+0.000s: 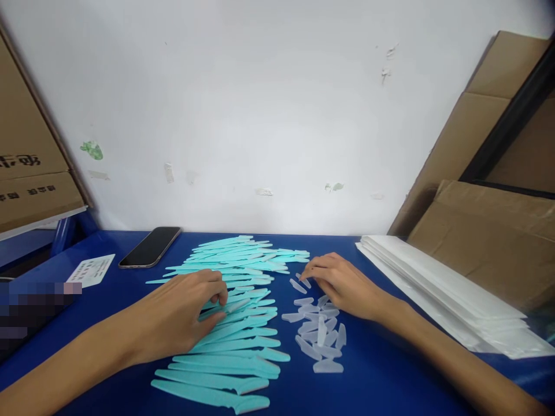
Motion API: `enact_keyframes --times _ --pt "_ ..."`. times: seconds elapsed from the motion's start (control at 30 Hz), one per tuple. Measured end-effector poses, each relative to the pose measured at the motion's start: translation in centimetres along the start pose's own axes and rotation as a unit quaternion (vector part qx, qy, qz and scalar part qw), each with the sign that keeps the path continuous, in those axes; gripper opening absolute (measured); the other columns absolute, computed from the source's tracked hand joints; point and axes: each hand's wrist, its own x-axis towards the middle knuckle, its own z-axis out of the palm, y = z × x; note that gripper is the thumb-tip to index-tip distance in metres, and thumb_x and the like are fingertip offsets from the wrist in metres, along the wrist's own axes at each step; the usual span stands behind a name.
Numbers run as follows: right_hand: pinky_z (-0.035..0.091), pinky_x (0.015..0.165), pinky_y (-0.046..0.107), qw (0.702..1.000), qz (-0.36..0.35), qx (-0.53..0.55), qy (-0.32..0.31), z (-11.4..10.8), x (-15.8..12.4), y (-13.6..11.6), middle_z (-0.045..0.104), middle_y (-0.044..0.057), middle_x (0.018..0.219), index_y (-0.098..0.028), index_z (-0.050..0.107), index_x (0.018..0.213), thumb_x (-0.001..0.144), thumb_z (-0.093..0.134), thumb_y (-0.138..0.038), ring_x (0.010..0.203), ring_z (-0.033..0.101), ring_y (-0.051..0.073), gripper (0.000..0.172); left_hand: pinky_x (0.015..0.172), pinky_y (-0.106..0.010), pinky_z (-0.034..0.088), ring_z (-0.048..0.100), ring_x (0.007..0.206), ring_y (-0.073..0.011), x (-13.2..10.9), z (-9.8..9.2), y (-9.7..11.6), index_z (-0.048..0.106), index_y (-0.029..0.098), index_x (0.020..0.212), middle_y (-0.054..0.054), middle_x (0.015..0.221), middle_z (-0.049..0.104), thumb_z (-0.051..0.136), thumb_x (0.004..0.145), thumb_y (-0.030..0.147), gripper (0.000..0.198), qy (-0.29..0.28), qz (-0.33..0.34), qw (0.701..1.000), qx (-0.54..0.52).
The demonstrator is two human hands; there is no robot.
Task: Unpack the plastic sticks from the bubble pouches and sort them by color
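Note:
Turquoise eyebrow razors [225,365] lie side by side in a long, overlapping row on the blue table. My left hand [186,312] rests over the middle of the row, fingers curved, with a gap between thumb and forefinger. Beside that gap is a razor with a greyish, translucent blade cover [237,306]. To the right of the row is a loose pile of clear plastic blade caps [321,329]. My right hand [342,283] reaches to the far end of this pile, its fingertips closed down on a small clear cap [306,281]; its thumb is mostly hidden.
A smartphone [150,247] and a white printed card [92,270] lie at the back left. White flat bags [442,294] are stacked at the right, beside leaning cardboard [489,242]. Another cardboard box [30,156] stands at the left. A white wall [269,115] closes off the back.

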Motion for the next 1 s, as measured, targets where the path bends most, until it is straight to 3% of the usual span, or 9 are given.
enact_keyframes --times 0.7,0.83,1.0 --pt "0.046 0.092 0.043 1.000 -0.015 0.000 0.024 0.0 -0.1 -0.7 0.073 0.003 0.112 -0.021 0.071 0.112 0.100 0.042 -0.006 0.101 0.066 0.021 0.035 0.063 -0.032 0.036 0.059 0.071 -0.0202 0.4 0.3 0.0 0.061 0.022 0.087 -0.004 0.088 0.067 0.045 0.099 0.026 0.020 -0.027 0.009 0.999 0.042" --pt "0.046 0.093 0.044 0.997 -0.020 -0.013 0.073 -0.3 -0.1 -1.5 0.073 0.004 0.116 -0.023 0.068 0.118 0.101 0.041 -0.008 0.107 0.064 0.023 0.035 0.063 -0.033 0.035 0.057 0.072 -0.0215 0.2 0.1 0.2 0.056 0.022 0.092 -0.004 0.086 0.064 0.036 0.103 0.024 0.023 -0.004 0.020 0.998 0.060" --pt "0.041 0.106 0.049 0.988 -0.056 -0.034 0.141 -0.1 -0.1 -5.0 0.072 0.004 0.125 -0.026 0.051 0.142 0.106 0.048 -0.024 0.110 0.067 0.022 0.036 0.071 -0.036 0.041 0.057 0.079 -0.0228 0.1 -0.1 1.5 0.052 0.021 0.099 -0.006 0.094 0.062 0.030 0.105 0.019 0.023 0.045 0.059 0.995 0.074"
